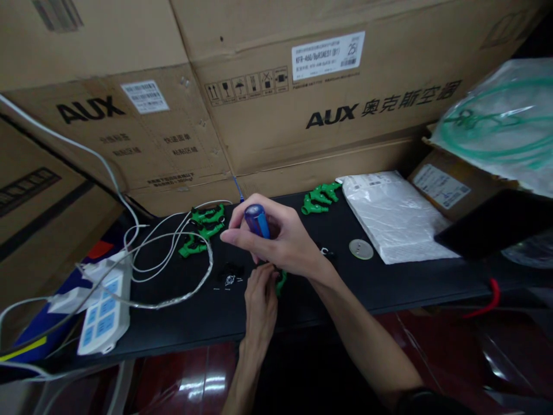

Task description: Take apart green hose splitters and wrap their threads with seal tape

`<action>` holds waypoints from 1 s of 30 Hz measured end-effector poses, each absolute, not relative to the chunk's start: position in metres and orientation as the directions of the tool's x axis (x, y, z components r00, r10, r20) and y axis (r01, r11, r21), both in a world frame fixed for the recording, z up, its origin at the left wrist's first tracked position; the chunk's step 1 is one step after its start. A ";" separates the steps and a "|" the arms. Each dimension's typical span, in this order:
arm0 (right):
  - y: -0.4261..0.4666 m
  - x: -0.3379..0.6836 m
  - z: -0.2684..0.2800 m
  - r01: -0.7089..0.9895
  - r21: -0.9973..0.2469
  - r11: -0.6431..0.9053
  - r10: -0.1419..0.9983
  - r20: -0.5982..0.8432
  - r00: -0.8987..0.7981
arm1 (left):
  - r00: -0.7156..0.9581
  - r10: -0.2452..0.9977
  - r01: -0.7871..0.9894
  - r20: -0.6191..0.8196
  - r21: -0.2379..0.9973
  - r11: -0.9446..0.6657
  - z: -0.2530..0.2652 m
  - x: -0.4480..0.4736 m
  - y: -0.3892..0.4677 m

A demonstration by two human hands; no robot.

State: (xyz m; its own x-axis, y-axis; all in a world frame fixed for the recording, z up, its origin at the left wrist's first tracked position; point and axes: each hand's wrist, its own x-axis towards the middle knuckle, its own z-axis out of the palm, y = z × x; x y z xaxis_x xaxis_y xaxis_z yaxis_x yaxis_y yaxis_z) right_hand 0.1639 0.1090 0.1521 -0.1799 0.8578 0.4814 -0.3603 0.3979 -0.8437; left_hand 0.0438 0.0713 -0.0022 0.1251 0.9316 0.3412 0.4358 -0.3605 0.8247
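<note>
My right hand [280,233] is wrapped round the blue handle of a screwdriver [258,221], which stands roughly upright; its tip is hidden behind my hands. Just below, my left hand [260,291] presses a green plastic fitting [281,283] against the black table, and most of that fitting is covered by the fingers. Left of my left hand lie small metal screws [229,280] and a small black part [232,268]. A group of similar green fittings [202,230] sits farther left, and more green fittings [320,197] lie at the back, right of my right hand.
A white power strip [106,308] with plugs and looping white cables [168,302] occupies the left. On the right are a round disc [361,249], a white plastic package [395,216] and a box [449,181] under a bag with green tubing [501,121]. Large cartons [328,138] wall the back.
</note>
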 end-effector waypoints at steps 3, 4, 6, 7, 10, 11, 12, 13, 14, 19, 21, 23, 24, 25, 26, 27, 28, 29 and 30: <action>0.109 0.164 0.151 -0.345 -0.852 0.394 0.862 0.472 -0.182 | 0.083 0.943 0.448 0.324 0.833 -0.326 -0.001 0.044 0.073; 0.109 0.165 0.151 -0.336 -0.858 0.389 0.867 0.464 -0.180 | 0.072 0.946 0.453 0.316 0.834 -0.314 -0.001 0.044 0.074; 0.109 0.165 0.151 -0.317 -0.869 0.379 0.877 0.446 -0.177 | 0.079 0.947 0.452 0.313 0.835 -0.314 0.000 0.042 0.074; 0.109 0.165 0.151 -0.313 -0.872 0.376 0.879 0.442 -0.176 | 0.099 0.943 0.444 0.318 0.834 -0.327 0.000 0.041 0.075; 0.110 0.164 0.150 -0.332 -0.860 0.387 0.871 0.459 -0.176 | 0.162 0.923 0.406 0.348 0.830 -0.384 0.001 0.039 0.075; 0.111 0.163 0.150 -0.341 -0.854 0.393 0.868 0.467 -0.169 | 0.167 0.919 0.399 0.357 0.828 -0.394 0.001 0.038 0.076; 0.111 0.162 0.150 -0.350 -0.849 0.396 0.868 0.470 -0.158 | 0.163 0.918 0.398 0.362 0.827 -0.397 0.002 0.039 0.077; 0.112 0.162 0.150 -0.358 -0.846 0.394 0.873 0.466 -0.141 | 0.151 0.919 0.403 0.363 0.827 -0.393 0.002 0.039 0.077; 0.112 0.161 0.151 -0.361 -0.848 0.388 0.881 0.456 -0.124 | 0.136 0.922 0.411 0.362 0.826 -0.385 0.002 0.040 0.078; 0.113 0.160 0.152 -0.322 -0.873 0.366 0.913 0.404 -0.058 | 0.105 0.926 0.465 0.362 0.805 -0.368 0.002 0.039 0.080; 0.114 0.159 0.150 -0.317 -0.880 0.353 0.916 0.394 -0.074 | 0.141 0.913 0.471 0.382 0.786 -0.401 0.000 0.036 0.078; 0.115 0.158 0.150 -0.321 -0.877 0.358 0.914 0.400 -0.072 | 0.190 0.894 0.468 0.405 0.763 -0.445 -0.001 0.032 0.077; 0.115 0.157 0.151 -0.322 -0.871 0.371 0.911 0.408 -0.054 | 0.213 0.885 0.466 0.415 0.752 -0.465 -0.001 0.031 0.076; 0.114 0.157 0.153 -0.323 -0.863 0.389 0.908 0.419 -0.025 | 0.232 0.876 0.465 0.424 0.742 -0.482 -0.001 0.029 0.075; 0.113 0.157 0.158 -0.325 -0.852 0.411 0.903 0.430 0.014 | 0.246 0.868 0.465 0.430 0.733 -0.495 -0.002 0.029 0.075; 0.111 0.159 0.163 -0.326 -0.840 0.434 0.896 0.441 0.056 | 0.256 0.863 0.467 0.435 0.726 -0.504 -0.002 0.028 0.075; 0.109 0.162 0.170 -0.328 -0.828 0.455 0.888 0.450 0.096 | 0.261 0.860 0.470 0.438 0.720 -0.510 -0.003 0.028 0.075; 0.106 0.166 0.176 -0.330 -0.818 0.470 0.881 0.454 0.129 | 0.261 0.859 0.475 0.441 0.716 -0.512 -0.003 0.028 0.075; 0.102 0.172 0.180 -0.330 -0.814 0.478 0.878 0.452 0.156 | 0.257 0.859 0.481 0.443 0.712 -0.511 -0.003 0.028 0.075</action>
